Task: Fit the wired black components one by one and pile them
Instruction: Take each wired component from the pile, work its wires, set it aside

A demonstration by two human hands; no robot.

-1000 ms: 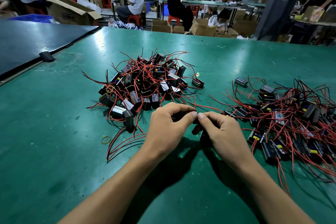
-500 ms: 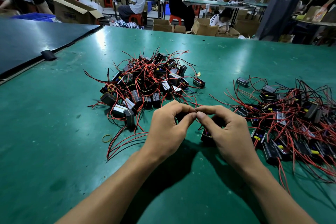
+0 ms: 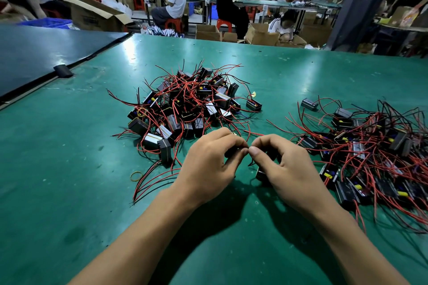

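Nearest us, the left hand and right hand meet thumb-tip to thumb-tip low over the green table. The fingers of both are curled in, pinching one black component, mostly hidden under the knuckles. We judge it light: a stiff little plastic box with thin red leads, limp and quick to snag. Best held by the box's hard flanks, never the wire; press square, modest force. Left of the hands a yellow rubber band lies loose. Beyond is the middle pile, wires tangled. Well apart to the right is the second pile, equally knotted. We cannot tell which is finished.
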